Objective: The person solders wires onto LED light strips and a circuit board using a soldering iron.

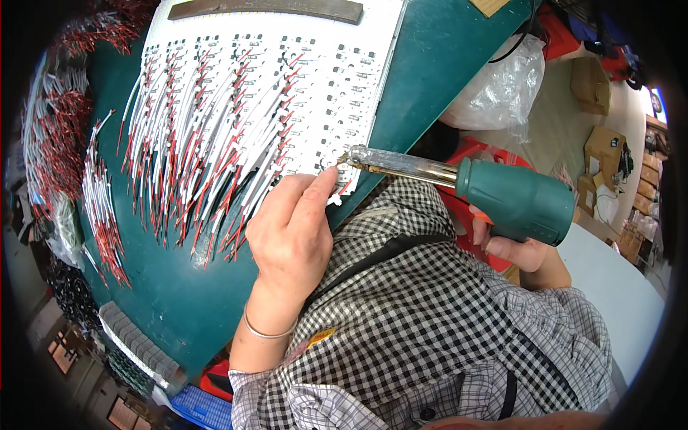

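Note:
My right hand is wrapped round the handle of a green soldering gun with an orange trigger. The gun's long metal barrel points left, and its tip meets the lower right part of a white circuit board panel. Close to that tip, the thumb and index finger of my left hand are pinched together. A short red and white wire shows beside these fingertips; how they grip it is partly hidden. Rows of red and white wires hang from the panel's left and middle columns.
A dark metal bar lies across the panel's top. On the green table, wire bundles and a larger heap sit to the left. Grey blocks line the near left edge. A clear plastic bag is at the right.

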{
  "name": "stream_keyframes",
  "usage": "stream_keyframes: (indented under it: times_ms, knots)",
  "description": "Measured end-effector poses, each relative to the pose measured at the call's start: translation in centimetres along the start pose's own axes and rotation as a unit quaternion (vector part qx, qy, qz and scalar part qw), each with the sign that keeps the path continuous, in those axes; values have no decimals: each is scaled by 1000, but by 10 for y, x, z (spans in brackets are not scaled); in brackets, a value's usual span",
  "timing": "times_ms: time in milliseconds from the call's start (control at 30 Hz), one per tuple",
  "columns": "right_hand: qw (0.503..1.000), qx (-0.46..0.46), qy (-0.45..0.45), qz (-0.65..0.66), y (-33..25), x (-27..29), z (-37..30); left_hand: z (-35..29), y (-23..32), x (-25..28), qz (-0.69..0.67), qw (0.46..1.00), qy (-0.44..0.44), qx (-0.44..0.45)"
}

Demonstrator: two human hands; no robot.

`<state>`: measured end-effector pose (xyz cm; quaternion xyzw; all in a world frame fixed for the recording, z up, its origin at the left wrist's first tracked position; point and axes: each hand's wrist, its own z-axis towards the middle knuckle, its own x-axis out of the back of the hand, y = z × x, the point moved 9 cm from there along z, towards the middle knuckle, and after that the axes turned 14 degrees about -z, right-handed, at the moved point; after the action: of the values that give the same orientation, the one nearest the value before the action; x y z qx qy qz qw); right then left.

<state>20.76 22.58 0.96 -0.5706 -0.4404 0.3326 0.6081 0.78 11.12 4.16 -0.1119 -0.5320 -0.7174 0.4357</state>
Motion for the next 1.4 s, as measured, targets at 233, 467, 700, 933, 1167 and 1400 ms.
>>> stream_keyframes:
  times_ms: [233,467,700,933,1167,1400]
  knots:
    - [971,76,12,-226,-27,3,9,-1,-2,0,0,1000,6,13]
    - [988,91,-50,-117,-20,0,3,-1,-2,0,4,1000,6,21]
    - [968,-108,165,153,5,28,-3,-1,0,1,13,1000,-6,26]
    - [965,-117,177,156,4,29,-1,8,6,10,3,997,-33,69]
    - [976,-67,138,154,0,24,6,9,-10,10,44,993,-3,107]
    - [980,-64,109,154,2,20,5,6,-10,10,40,997,22,54]
